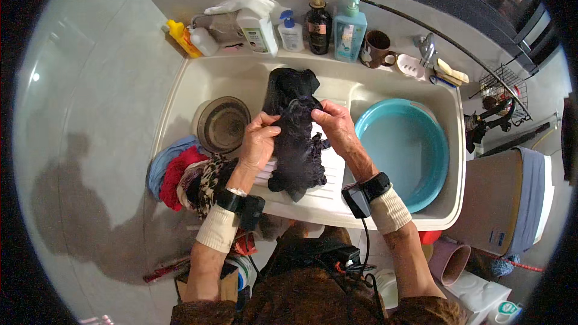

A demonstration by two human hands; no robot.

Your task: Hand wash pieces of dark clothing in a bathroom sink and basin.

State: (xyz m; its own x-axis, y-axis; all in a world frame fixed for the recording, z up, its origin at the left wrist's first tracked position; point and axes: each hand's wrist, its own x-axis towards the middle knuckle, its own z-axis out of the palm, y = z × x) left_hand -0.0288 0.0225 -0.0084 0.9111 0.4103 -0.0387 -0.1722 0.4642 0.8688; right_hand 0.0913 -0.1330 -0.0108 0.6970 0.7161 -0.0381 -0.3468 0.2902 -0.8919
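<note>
A dark, crumpled cloth item lies along the ribbed washboard part of the laundry sink. My left hand pinches its left edge between thumb and fingers. On the opposite edge, my right hand grips the same cloth. Right of it, a turquoise basin of cloudy water sits in the sink's large bowl. A round brown-grey bowl rests in the smaller left part of the sink. Whether the cloth is one garment or several pieces, I cannot tell.
Blue, red and patterned clothes hang over the sink's left front corner. Along the back ledge stand a white bottle, a black pump bottle, a blue pump bottle and a brown mug. A chrome faucet is behind the basin.
</note>
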